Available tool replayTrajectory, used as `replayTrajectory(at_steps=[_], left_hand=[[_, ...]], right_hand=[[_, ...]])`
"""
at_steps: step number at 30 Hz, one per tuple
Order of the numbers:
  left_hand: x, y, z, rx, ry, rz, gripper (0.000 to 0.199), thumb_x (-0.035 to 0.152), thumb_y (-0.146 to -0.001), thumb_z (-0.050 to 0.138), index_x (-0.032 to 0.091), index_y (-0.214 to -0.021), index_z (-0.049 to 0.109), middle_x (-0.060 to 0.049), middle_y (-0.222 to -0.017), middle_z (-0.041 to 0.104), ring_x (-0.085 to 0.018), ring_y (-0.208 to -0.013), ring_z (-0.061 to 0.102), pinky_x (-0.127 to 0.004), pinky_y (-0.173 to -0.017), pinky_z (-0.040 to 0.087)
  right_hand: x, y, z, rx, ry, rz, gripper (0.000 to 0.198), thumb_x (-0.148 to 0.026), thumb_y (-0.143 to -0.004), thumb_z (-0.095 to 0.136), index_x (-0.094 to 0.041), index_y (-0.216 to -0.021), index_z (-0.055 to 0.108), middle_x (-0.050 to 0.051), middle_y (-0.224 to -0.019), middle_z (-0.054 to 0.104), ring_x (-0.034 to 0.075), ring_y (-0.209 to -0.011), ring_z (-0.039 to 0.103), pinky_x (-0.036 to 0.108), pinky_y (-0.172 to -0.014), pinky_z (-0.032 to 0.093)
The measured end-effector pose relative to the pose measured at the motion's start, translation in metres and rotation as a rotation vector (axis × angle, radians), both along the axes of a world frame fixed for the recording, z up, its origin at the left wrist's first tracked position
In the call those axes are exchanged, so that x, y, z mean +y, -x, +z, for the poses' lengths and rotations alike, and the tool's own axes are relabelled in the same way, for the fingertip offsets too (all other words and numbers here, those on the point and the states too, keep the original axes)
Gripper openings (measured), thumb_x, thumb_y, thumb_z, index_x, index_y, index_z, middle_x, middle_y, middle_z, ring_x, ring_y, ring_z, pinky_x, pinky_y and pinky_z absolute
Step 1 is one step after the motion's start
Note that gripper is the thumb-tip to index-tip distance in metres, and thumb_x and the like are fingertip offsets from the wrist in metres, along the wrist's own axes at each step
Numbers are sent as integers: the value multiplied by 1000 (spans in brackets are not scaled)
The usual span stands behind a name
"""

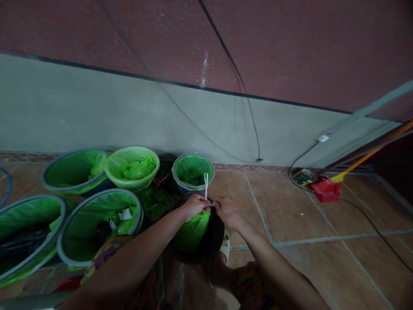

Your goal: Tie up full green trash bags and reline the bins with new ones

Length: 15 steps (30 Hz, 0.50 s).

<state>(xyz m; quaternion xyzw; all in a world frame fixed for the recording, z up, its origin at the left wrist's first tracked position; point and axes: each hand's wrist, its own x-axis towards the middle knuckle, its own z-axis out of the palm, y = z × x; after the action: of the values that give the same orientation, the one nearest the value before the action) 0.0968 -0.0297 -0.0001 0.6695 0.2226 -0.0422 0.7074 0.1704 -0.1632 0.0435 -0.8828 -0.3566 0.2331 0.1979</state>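
1. Green bag (195,230) sits inside a black bucket (217,241) on the floor (295,215), right in front of the person.
2. The left hand (196,206) has its grip pinching the top of the green bag, with a white string (206,184) sticking up in a loop beside it.
3. The right hand (225,210) is just beside it, on the right, with its fingers bent. I cannot tell if its grip is pinching anything.
4. On the far side, by the wall (135,112), a small blue bin (212,171) has a green liner.
5. Left of that are a light green bin (129,184) and a big bin with a grey rim (45,173).
6. Near on the left, one bin (77,262) has white scraps (125,214) inside, and another bin (63,212) holds something black (24,241).
7. Far to the right, a red dustpan (326,190) lies next to a can (303,176).
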Motion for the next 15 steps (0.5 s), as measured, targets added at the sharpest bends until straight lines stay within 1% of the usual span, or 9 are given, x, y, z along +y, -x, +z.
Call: replayTrajectory(at_steps=[2,3,5,7,9,11,13,15], left_hand=[[4,0,0,10,-51,39,7,17,-69,62,11,-67,66,-2,-60,62,-10,-53,53,-23,-56,40],[6,0,0,4,-117,37,5,13,-67,63,11,-68,67,-2,-62,64,-11,-56,55,-24,-59,41],[11,1,1,-46,-306,-42,8,9,-65,62,13,-69,68,-2,-66,67,-14,-62,59,-26,-64,44],[13,3,5,-125,-535,-182,11,10,-68,59,15,-72,69,-2,-68,68,-16,-68,62,-29,-71,45],[13,7,12,-216,-763,-321,15,11,-73,57,17,-79,69,-1,-69,68,-18,-72,63,-34,-81,45],[12,10,18,-303,-939,-415,17,12,-76,55,19,-85,68,-1,-72,69,-19,-78,64,-42,-95,39],[10,12,23,-375,-1042,-461,18,11,-79,53,20,-88,65,0,-76,70,-19,-82,65,-47,-106,28],[9,13,26,-425,-1109,-454,17,12,-82,50,21,-90,63,0,-77,70,-17,-82,66,-47,-110,23]], right_hand=[[1,3,9,0,72,20,28,-19,-88,42,-16,-75,67,6,-72,65,12,-62,53,25,-59,33],[1,4,12,37,98,39,27,-18,-87,43,-15,-76,68,6,-70,65,12,-60,53,24,-58,33],[0,7,14,111,136,83,24,-15,-84,45,-15,-77,68,5,-67,64,12,-58,52,24,-57,33],[-1,8,11,114,138,113,22,-15,-83,47,-15,-76,68,5,-70,65,13,-61,53,24,-58,34],[-1,5,1,53,97,76,22,-15,-83,46,-16,-76,67,7,-77,67,15,-68,55,25,-62,36],[0,0,-10,-11,18,14,22,-13,-84,44,-16,-79,65,9,-84,67,16,-74,56,26,-66,38],[1,-5,-22,0,-90,1,22,-11,-84,41,-17,-82,62,8,-86,65,16,-76,55,27,-69,40],[1,-8,-32,101,-189,28,20,-12,-84,40,-17,-79,59,5,-83,63,15,-74,52,26,-68,41]])
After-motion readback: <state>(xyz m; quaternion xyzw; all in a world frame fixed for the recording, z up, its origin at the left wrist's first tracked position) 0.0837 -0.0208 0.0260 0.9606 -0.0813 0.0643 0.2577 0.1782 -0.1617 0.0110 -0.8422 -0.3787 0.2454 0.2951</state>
